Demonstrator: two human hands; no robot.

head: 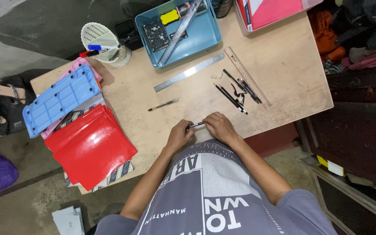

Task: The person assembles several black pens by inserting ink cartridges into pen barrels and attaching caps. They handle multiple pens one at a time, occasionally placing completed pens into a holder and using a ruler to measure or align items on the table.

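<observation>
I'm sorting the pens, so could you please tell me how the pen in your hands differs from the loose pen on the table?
The held pen is gripped at both ends by the left hand and right hand; the loose pen lies untouched. The held pen is near the table edge, the loose one farther in. Both are dark, slim and similarly slanted.

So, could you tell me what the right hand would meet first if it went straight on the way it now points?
The right hand points left along the pen both hands hold, so it would probably meet the left hand first, gripping the pen's other end.
</observation>
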